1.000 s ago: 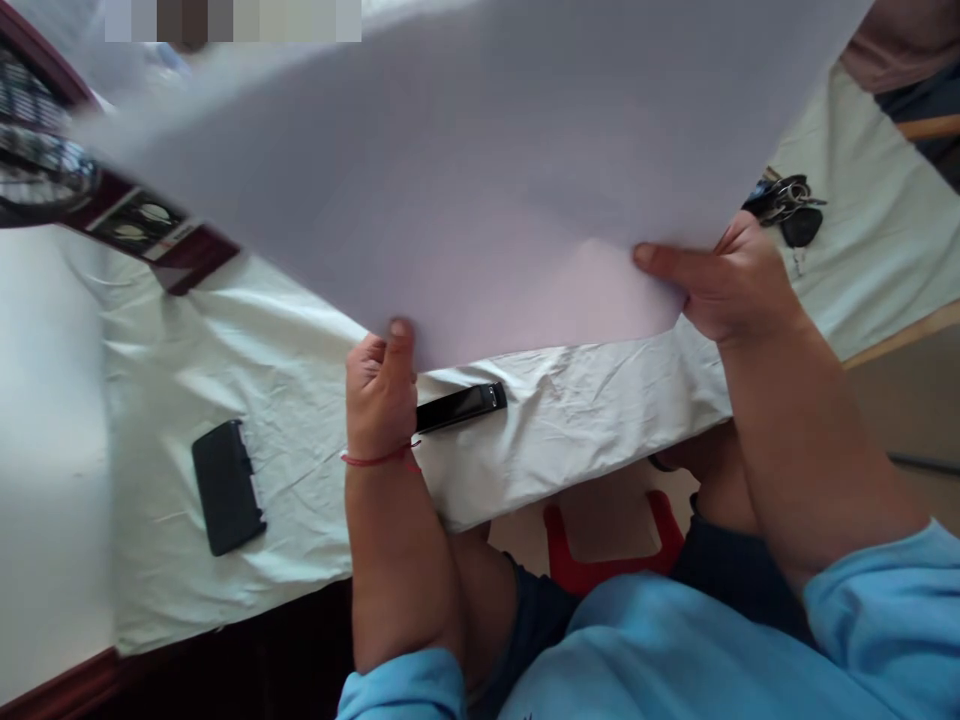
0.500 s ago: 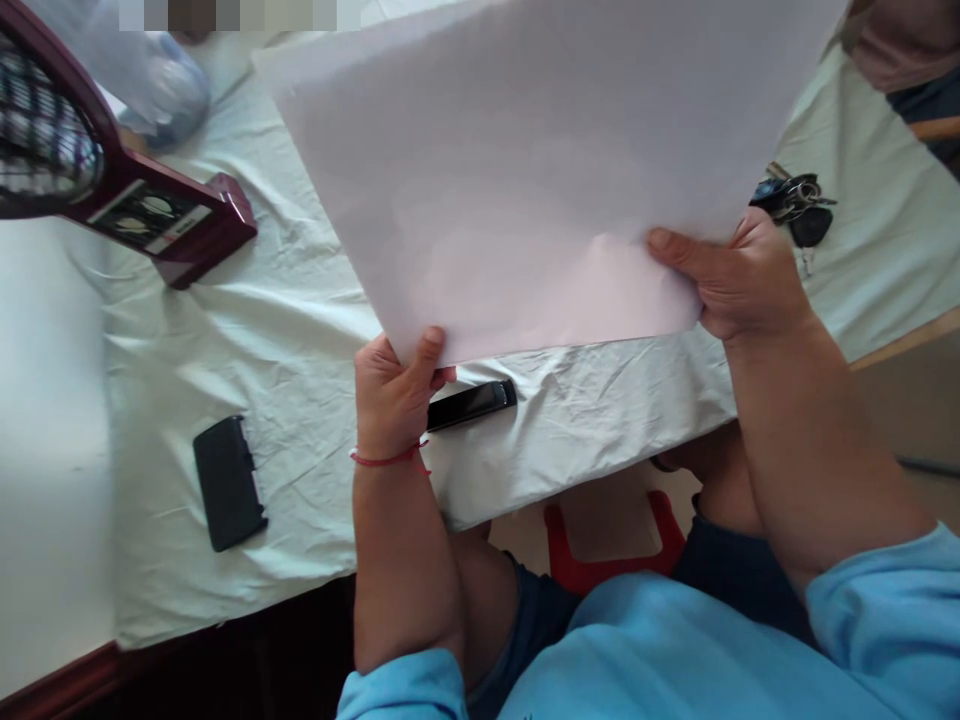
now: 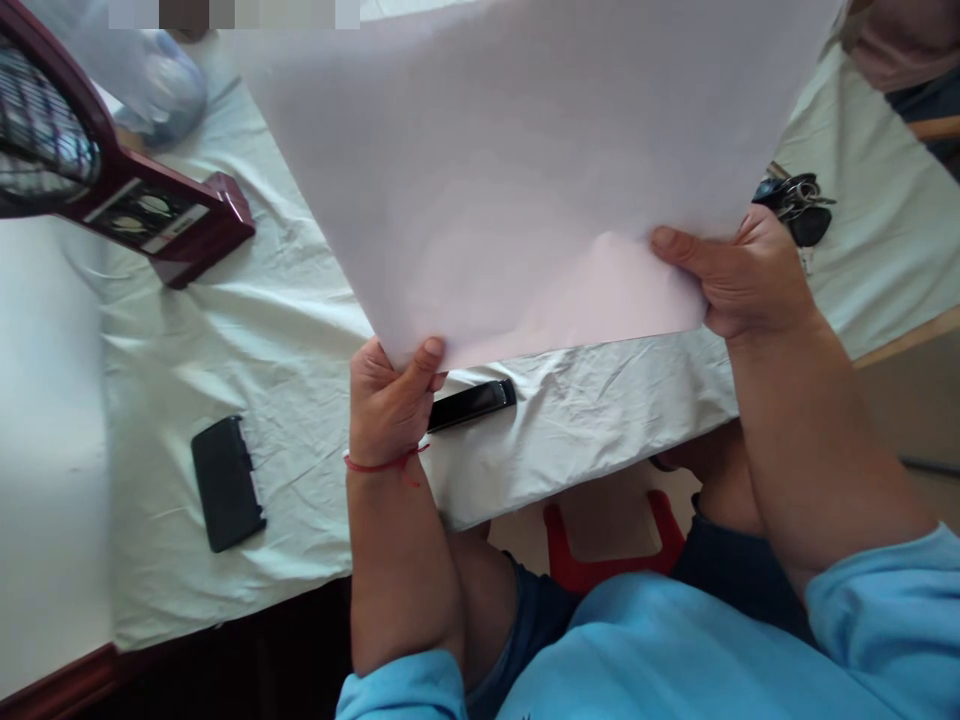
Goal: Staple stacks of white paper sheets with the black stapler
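A large white sheet of paper (image 3: 510, 190) is held up over the table between my two hands. My left hand (image 3: 397, 395) pinches its near left corner, thumb on top and the other fingers mostly hidden beneath. At the near right corner my right hand (image 3: 750, 275) grips the sheet the same way, its thumb lying flat on the paper. The sheet bulges slightly beside my right thumb. Below the paper's near edge lies a black, glossy, elongated object (image 3: 474, 404), partly covered by my left hand; I cannot make out its kind.
A pale cloth (image 3: 292, 340) covers the table. On the left are a dark red racket-shaped device (image 3: 187, 225) on a stand, a black phone case (image 3: 227, 484) and a clear plastic bag (image 3: 161, 85). Keys (image 3: 806, 205) lie at right. A red stool (image 3: 600, 572) shows below the edge.
My left hand has shifted slightly left and down, carrying the paper's left side with it. My right hand has barely moved, and its grip stays the same.
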`<action>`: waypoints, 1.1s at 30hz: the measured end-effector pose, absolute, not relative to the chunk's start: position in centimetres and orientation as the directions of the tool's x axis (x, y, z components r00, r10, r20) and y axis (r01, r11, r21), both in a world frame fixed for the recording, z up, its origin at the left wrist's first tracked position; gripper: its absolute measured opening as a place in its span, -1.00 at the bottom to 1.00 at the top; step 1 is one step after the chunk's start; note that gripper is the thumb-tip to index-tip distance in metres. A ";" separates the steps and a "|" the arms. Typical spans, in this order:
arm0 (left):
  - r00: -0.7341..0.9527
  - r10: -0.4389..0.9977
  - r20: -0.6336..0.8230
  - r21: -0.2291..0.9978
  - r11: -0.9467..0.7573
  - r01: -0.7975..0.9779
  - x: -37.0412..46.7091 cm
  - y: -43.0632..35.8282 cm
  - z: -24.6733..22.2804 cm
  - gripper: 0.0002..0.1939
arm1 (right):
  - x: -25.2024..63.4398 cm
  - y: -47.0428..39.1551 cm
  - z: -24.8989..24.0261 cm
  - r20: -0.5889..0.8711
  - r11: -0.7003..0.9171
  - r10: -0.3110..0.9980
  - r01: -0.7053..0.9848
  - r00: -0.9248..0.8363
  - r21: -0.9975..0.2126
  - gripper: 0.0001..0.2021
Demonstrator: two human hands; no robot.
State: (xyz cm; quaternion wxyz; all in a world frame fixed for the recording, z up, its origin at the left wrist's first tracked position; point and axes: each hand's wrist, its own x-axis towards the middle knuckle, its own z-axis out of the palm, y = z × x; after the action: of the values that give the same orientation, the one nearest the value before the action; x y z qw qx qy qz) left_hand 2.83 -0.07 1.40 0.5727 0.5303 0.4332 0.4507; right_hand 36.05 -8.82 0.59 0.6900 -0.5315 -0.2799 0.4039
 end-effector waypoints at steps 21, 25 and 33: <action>0.328 0.879 -0.345 0.745 0.045 0.665 0.8 1.4 1.8 -0.62 | 38.0 -9.8 0.8 -0.364 -0.324 0.830 -0.165 0.423 -0.931 -0.84; 0.322 0.870 -0.373 0.714 0.048 0.699 1.3 1.3 2.5 -0.61 | 38.1 -10.1 1.5 -0.397 -0.372 0.823 -0.144 0.406 -0.917 -0.82; 0.347 0.889 -0.298 0.715 -0.033 0.699 0.8 1.4 1.4 -0.65 | 39.4 -10.7 1.4 -0.386 -0.374 0.813 -0.118 0.437 -0.920 -0.86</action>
State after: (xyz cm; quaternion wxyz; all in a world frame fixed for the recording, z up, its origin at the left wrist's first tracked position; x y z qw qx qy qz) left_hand 0.81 1.41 1.40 0.4126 0.7095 0.5596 0.1154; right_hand 39.44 -10.74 1.44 0.4987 -0.6852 -0.2535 0.4663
